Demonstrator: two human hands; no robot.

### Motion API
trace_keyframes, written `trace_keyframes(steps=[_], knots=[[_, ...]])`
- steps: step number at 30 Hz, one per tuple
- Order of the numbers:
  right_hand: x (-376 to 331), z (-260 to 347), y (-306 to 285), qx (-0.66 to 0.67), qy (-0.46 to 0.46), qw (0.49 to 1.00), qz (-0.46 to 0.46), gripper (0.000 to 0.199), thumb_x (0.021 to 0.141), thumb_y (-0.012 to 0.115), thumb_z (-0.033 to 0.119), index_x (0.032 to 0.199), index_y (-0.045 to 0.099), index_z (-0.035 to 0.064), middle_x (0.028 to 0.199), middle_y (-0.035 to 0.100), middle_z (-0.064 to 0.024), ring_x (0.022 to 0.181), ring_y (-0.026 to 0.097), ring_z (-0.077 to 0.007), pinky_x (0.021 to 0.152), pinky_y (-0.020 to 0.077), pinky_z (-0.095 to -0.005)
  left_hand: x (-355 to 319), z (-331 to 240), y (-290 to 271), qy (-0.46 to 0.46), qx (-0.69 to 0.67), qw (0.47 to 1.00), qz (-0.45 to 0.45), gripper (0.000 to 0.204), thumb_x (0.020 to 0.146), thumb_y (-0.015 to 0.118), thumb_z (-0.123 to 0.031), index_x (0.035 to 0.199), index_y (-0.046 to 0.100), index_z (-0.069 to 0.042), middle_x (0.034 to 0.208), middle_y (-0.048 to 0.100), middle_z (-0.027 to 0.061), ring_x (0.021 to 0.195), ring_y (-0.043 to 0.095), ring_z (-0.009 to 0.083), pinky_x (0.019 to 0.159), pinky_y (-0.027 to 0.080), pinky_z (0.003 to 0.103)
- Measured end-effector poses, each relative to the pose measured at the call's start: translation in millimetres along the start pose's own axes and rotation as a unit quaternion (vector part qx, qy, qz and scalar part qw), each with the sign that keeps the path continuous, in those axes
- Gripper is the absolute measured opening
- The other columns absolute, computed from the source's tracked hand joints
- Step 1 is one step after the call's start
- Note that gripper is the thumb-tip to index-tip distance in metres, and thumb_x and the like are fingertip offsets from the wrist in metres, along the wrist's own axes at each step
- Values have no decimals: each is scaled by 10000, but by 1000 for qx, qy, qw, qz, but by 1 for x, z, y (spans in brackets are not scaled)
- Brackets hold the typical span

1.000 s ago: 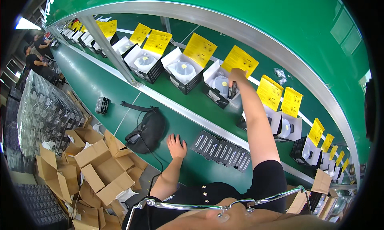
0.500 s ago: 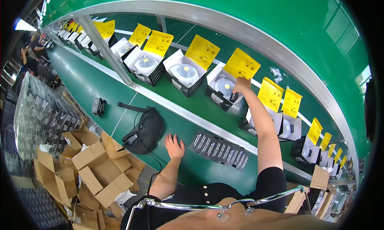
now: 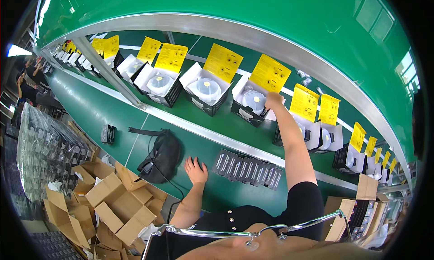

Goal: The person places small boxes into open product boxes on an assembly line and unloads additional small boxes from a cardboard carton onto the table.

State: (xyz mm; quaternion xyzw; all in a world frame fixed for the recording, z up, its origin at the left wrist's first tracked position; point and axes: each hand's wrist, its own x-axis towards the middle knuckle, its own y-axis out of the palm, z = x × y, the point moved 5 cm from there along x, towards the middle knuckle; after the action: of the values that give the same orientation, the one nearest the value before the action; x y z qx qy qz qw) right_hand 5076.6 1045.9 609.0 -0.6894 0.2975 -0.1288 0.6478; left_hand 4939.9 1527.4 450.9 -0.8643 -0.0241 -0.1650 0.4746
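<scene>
1. The right hand reached up onto the conveyor belt and rested at the right edge of an open black box that held a round white part in clear wrap. Whether its fingers pinched anything could not be told; they looked curled against the box's white flap.
2. That black box stood in a line of like boxes along the belt, each with a yellow sheet propped behind it. The nearest neighbour box sat just to its left.
3. The left hand lay flat and spread, holding nothing, on the green bench nearer the person than the black box, well apart from the right hand.
4. A row of small dark packs lay just right of the left hand, below the black box and between the two arms.
5. A black waist bag with a strap lay left of the left hand, close by.
6. Open cardboard cartons were heaped far left of and below the black box, beside the bench.
</scene>
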Motion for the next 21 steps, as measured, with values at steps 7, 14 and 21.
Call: trace_keyframes(steps=[7, 14, 21], knots=[[-6, 22, 35, -129, -9, 989, -75, 271, 788, 667, 289, 993, 760, 139, 1127, 701, -87, 1233, 550, -269, 1051, 357, -450, 7, 14, -3, 17, 11, 1000, -11, 475, 857, 603, -251, 1254, 532, 0, 1365, 454, 265, 1330, 364, 454, 1123, 265, 577], [-51, 6, 3, -21, -94, 955, -281, 464, 718, 750, 146, 1162, 641, 66, 1139, 646, -141, 1209, 544, -332, 1040, 414, -484, 26, 22, 1, 35, 2, 999, 0, 470, 862, 599, -247, 1256, 531, 0, 1365, 455, 264, 1321, 368, 453, 1120, 265, 575], [-234, 27, 60, 365, -216, 904, 56, 665, 682, 845, 420, 1168, 627, 22, 1054, 671, -172, 1015, 639, -324, 858, 509, -419, 34, 44, -10, 33, 26, 999, -29, 462, 874, 589, -243, 1256, 525, 9, 1376, 445, 253, 1305, 368, 447, 1113, 277, 561]])
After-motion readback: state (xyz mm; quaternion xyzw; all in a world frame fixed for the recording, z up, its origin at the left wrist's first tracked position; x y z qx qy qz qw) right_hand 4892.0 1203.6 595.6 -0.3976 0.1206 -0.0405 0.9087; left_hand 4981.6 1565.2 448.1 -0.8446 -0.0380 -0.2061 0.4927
